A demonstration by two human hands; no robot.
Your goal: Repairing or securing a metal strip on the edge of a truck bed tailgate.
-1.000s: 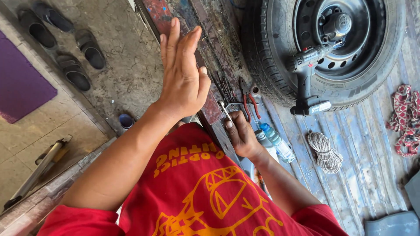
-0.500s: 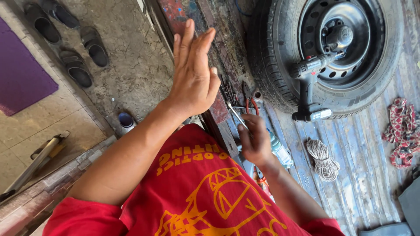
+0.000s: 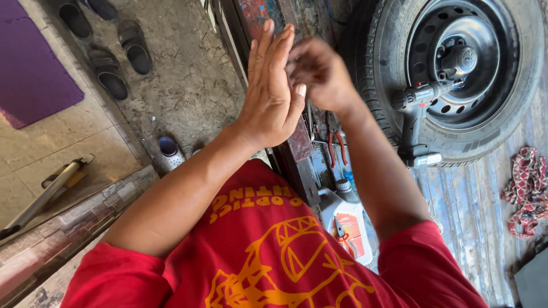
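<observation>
My left hand (image 3: 268, 94) is raised flat, fingers straight and together, palm turned to the right, and it holds nothing. My right hand (image 3: 319, 74) is blurred, with its fingers bunched against the fingers and palm of the left hand. Whether anything sits between its fingertips is hidden by the blur. Both hands hover above a dark metal edge (image 3: 297, 154) with small tools on it. My red shirt with a yellow print (image 3: 268, 256) fills the bottom of the view.
A tyre on a black steel wheel (image 3: 485, 131) lies at the upper right with a cordless drill (image 3: 415, 114) leaning on it. Red-handled pliers (image 3: 337, 148) and a white bottle (image 3: 351, 225) lie below my hands. Red-white rope (image 3: 525, 188) right; sandals (image 3: 108, 71) and purple mat (image 3: 28, 74) left.
My right hand, which pinched a thin metal piece low by the tools, has risen to meet the left palm. The left hand stayed raised and flat.
</observation>
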